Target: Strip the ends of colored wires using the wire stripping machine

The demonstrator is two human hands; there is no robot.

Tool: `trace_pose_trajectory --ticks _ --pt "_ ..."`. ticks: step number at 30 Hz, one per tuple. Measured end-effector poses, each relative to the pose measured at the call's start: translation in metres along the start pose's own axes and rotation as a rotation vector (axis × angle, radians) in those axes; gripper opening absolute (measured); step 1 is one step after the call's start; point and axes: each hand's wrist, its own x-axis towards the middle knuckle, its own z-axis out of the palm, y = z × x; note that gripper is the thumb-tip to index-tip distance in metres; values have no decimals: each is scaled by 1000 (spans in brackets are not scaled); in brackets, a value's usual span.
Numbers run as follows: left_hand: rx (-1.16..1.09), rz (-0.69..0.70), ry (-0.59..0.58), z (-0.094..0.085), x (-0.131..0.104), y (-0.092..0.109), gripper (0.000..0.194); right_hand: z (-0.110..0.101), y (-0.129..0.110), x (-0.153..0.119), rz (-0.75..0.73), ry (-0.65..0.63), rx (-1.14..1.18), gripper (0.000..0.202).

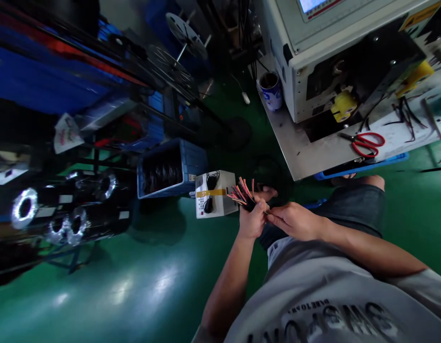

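My left hand point(254, 220) is closed around a bundle of black cables. Their stripped ends, red, orange and pale wires point(243, 192), fan out above the fist. Close beside it on the right, my right hand point(292, 220) has thumb and fingers pinched at the lower part of the bundle, on what looks like a thin dark cable. Both hands are in front of my body, over my lap. Just left of the wire ends stands a white box point(225, 188) with a yellow tape strip and a black cord.
A metal table point(295, 155) at the upper right bears a machine point(295, 62), red-handled scissors point(368, 144) and a blue-white can point(271, 93). A blue crate point(194, 164) of black cables stands left of the white box. Wrapped coils point(99, 221) lie on a rack at far left.
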Motion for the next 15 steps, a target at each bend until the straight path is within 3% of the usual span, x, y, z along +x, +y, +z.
trace_pose_trajectory --ticks 8,12,15 --pt "80 46 -133 4 -3 6 49 -12 -2 -4 58 -125 73 36" --pt "130 -19 -241 5 -6 11 56 -12 1 -2 100 -181 151 34" --pt "141 -15 -215 9 -7 11 63 -12 2 -2 114 -170 146 33"
